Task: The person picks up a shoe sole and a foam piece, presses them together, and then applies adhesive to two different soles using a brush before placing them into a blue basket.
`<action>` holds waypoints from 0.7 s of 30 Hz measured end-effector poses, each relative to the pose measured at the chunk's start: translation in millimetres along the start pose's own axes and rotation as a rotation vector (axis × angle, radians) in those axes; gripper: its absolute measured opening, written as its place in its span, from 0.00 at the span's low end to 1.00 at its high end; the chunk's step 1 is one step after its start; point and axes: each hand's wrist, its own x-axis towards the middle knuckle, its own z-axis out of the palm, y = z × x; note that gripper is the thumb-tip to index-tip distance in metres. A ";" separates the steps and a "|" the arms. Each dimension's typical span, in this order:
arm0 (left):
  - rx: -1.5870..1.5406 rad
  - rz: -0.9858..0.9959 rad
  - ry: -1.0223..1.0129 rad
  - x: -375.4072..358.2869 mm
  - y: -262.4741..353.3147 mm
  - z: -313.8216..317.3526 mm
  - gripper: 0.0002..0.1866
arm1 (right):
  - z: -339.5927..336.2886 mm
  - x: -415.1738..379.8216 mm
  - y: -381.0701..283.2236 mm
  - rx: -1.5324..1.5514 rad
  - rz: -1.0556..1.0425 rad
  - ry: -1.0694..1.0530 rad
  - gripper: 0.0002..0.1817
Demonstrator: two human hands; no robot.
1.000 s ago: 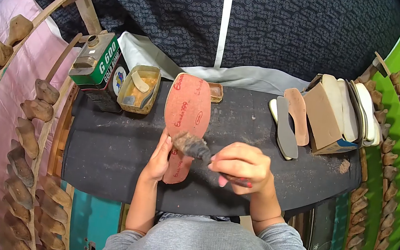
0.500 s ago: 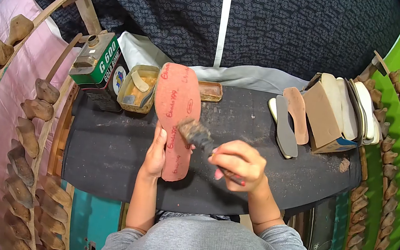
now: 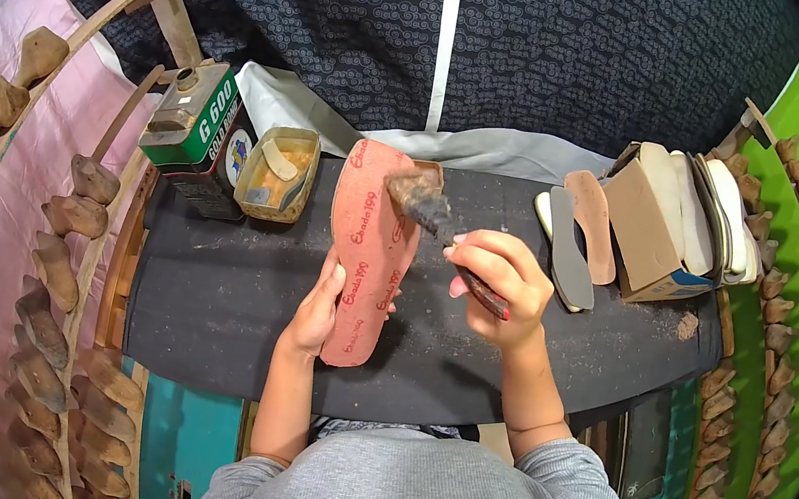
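A reddish-pink insole [image 3: 372,246] with red printed lettering is held upright above the dark table. My left hand [image 3: 316,311] is closed around its lower left edge, thumb on the printed face and fingertips showing at the far side. In my right hand [image 3: 498,288] is a worn brush [image 3: 430,211] with a dark, wrapped neck and a red-tipped handle, gripped between thumb and fingers. The brush's bristles lie over the upper right of the insole and seem to touch it. Behind the insole's top, a small tray [image 3: 426,174] is partly hidden.
At the back left stand a green G 600 can [image 3: 194,137] and an open tin [image 3: 274,208] with scraps inside. Loose insoles [image 3: 570,257] lie right of centre beside a cardboard box [image 3: 648,237] packed with more. Racks of wooden shoe lasts [image 3: 53,275] line both sides.
The insole has shifted slightly right and turned a little. My right hand has carried the brush up and right, from the insole's middle to its upper right part.
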 end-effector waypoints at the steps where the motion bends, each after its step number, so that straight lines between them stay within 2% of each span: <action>1: 0.020 0.017 0.011 0.6 0.7 -0.1 0.29 | 1.0 -2.8 -0.5 0.007 0.031 -0.021 0.14; 5: -0.051 0.035 0.089 0.9 1.4 -8.4 0.29 | -3.7 -12.7 1.9 0.169 0.124 -0.115 0.11; 8: -0.022 0.018 0.072 -0.9 -0.3 -15.2 0.28 | -9.7 -16.5 1.5 0.215 0.171 -0.211 0.11; 9: -0.023 0.018 0.072 -1.5 -3.0 -17.4 0.28 | -11.4 -17.3 3.8 0.265 0.178 -0.232 0.17; 10: -0.067 -0.006 0.087 -2.1 -6.8 -19.8 0.27 | -13.3 -17.4 9.8 0.264 0.179 -0.231 0.17; 12: -0.110 -0.030 0.098 -2.3 -11.6 -24.5 0.27 | -14.6 -17.9 24.1 0.327 0.121 -0.160 0.17; 13: -0.179 -0.031 0.069 -3.0 -13.2 -27.2 0.27 | -11.1 -20.0 25.7 0.456 0.267 -0.052 0.15; 14: -0.248 -0.031 0.042 -3.9 -14.3 -28.6 0.27 | -4.8 -19.4 31.5 0.486 0.301 0.078 0.11; 16: -0.249 -0.017 0.053 -5.7 -15.9 -28.7 0.27 | 5.7 -16.5 51.8 0.466 0.384 0.215 0.08; 18: -0.248 -0.004 0.063 -8.5 -16.1 -27.7 0.27 | 18.7 -18.5 80.6 0.272 0.441 0.170 0.08; 20: -0.285 0.021 0.080 -11.3 -15.4 -25.1 0.26 | 32.0 -14.0 91.9 0.056 0.384 0.082 0.10; 21: -0.284 0.023 0.080 -12.3 -13.5 -22.1 0.26 | 41.8 -17.9 104.6 0.064 0.402 0.052 0.10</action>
